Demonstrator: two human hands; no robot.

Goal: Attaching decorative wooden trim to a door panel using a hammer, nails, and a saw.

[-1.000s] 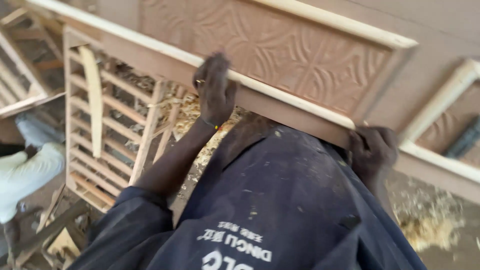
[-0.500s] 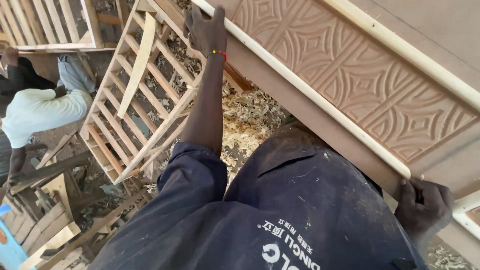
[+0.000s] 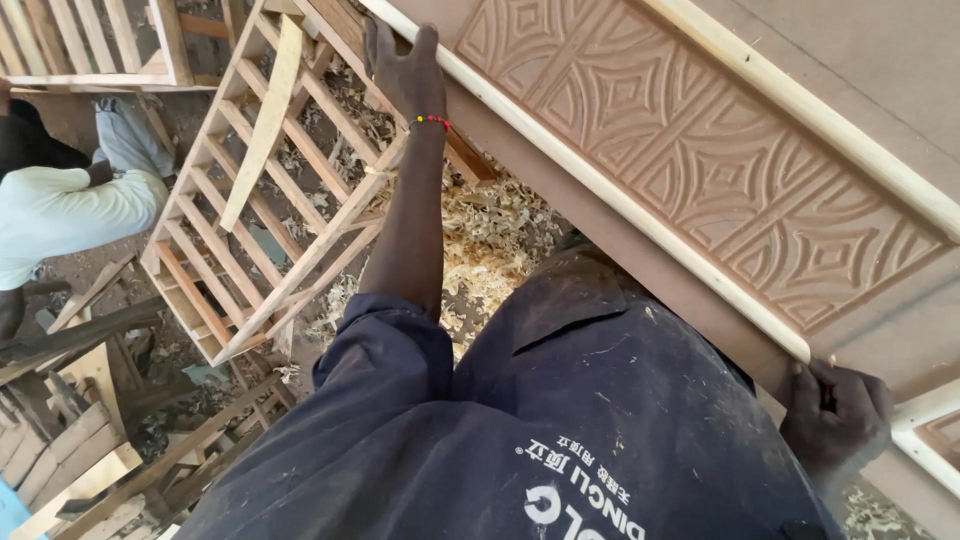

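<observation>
A large brown door panel [image 3: 720,170] with carved diamond patterns and pale wooden trim strips [image 3: 600,185] slants across the upper right. My left hand [image 3: 405,65], with a beaded band at the wrist, reaches out at the top and grips the panel's lower edge beside the trim. Down at the bottom right, my right hand [image 3: 835,415] is closed around the same edge. My dark blue overall [image 3: 560,430] fills the lower middle, and the panel's edge rests close against it.
A slatted pale wooden frame [image 3: 270,190] lies on the ground to the left, over wood shavings [image 3: 490,235]. Another person in a white top [image 3: 60,205] crouches at far left. More slatted frames [image 3: 90,40] and stacked timber [image 3: 70,450] crowd the left side.
The panel has swung to a steeper slant across the view. My left hand has stretched farther up along its edge, and my right hand now sits lower at the right.
</observation>
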